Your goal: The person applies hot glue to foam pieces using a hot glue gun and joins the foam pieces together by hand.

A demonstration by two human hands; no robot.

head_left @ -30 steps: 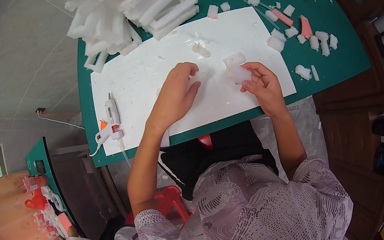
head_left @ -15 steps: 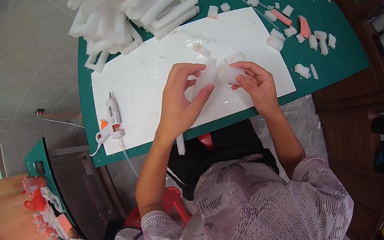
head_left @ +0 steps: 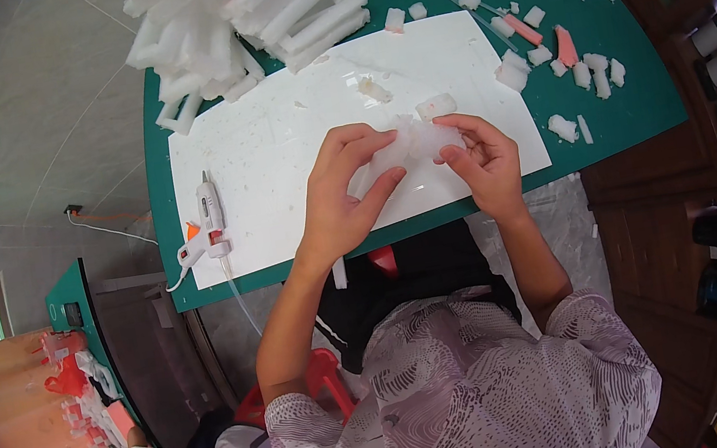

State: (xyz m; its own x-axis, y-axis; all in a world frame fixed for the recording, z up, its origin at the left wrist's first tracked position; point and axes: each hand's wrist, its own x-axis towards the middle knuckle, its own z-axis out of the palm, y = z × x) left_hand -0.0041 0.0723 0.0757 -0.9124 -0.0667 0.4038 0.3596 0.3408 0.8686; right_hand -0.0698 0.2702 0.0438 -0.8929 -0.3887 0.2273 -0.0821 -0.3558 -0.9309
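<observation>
Head view, foam piece [head_left: 414,142]: pinched between both hands.
Left hand [head_left: 342,191]: fingers closed on its left edge.
Right hand [head_left: 481,159]: fingers closed on its right edge.

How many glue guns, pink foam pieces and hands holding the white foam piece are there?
Glue gun: 1
Pink foam pieces: 2
Hands on the white foam piece: 2, left hand and right hand
Total: 5

foam piece [head_left: 410,145] partly hidden by fingers, foam stack [head_left: 241,13] cut off — top edge
</observation>
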